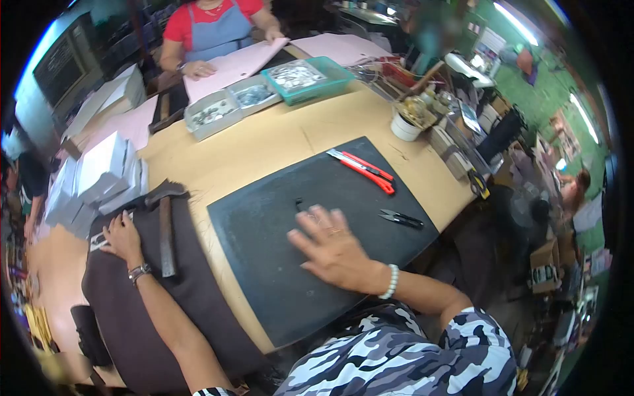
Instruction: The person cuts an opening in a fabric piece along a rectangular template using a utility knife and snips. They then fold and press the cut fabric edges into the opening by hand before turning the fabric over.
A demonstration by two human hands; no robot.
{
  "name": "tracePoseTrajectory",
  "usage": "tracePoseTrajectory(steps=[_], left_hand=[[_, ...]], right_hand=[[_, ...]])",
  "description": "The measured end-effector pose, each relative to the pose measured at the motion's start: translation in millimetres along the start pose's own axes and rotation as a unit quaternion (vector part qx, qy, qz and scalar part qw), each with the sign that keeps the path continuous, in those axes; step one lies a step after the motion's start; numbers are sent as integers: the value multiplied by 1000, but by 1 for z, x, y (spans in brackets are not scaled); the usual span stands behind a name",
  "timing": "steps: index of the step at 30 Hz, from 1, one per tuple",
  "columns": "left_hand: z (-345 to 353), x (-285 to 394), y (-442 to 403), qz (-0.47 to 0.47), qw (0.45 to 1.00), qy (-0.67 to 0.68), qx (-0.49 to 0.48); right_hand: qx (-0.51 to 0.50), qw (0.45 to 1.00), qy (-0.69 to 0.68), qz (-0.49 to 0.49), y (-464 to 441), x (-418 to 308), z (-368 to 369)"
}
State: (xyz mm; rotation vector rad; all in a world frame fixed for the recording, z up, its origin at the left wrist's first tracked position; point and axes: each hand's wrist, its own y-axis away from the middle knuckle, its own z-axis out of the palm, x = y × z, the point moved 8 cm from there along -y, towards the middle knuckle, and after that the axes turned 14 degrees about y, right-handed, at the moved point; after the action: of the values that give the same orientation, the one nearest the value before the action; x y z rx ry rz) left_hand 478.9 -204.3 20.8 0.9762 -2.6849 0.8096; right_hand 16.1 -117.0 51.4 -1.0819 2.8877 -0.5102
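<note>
Head view: hammer [166, 231] and snips [403, 219] flank the right hand [337, 254]

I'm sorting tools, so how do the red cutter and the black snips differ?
The cutter is mostly red; the snips are black. The cutter is longer, the snips shorter. The snips show two pointed blades, the cutter a single narrow end. Both lie on the dark mat.

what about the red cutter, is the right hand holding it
No, the red cutter lies on the black mat, apart from the open right hand.
</note>
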Motion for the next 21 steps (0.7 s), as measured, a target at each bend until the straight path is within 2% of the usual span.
tracePoseTrajectory(steps=[2,5,7,11,12,13,14,15,16,17,18,19,20,21], left_hand=[[4,-2,-1,0,1000,-12,-13],[-1,5,2,-3,1000,-21,-23],[22,-12,-18,59,996,-29,-51],[28,3,-14,208,952,-208,-80],[12,18,-4,186,944,-266,-60],[2,15,-10,116,965,-234,-16],[18,-6,-30,164,968,-172,77],[-5,32,-12,160,977,-137,44],[-3,45,-10,201,972,-71,99],[-30,96,21,210,976,30,46],[-16,122,47,348,937,-23,0],[-12,142,70,403,905,132,-7],[-37,189,114,267,915,234,-193],[-31,208,155,266,906,228,-240]], right_hand=[[26,986,68,150,43,56,-15],[67,921,106,370,118,127,-25],[51,896,136,419,152,148,-17],[111,910,-18,400,164,161,-15],[116,916,-34,383,160,164,-19],[123,922,-51,364,155,166,-22],[142,918,-75,362,154,171,-23],[155,913,-98,365,154,179,-26],[177,905,-86,377,156,188,-29],[197,898,-73,387,159,199,-31],[194,885,-75,417,166,214,-24],[191,872,-77,445,173,231,-16],[163,866,-46,471,177,245,-11],[134,858,-14,495,182,256,-5]])
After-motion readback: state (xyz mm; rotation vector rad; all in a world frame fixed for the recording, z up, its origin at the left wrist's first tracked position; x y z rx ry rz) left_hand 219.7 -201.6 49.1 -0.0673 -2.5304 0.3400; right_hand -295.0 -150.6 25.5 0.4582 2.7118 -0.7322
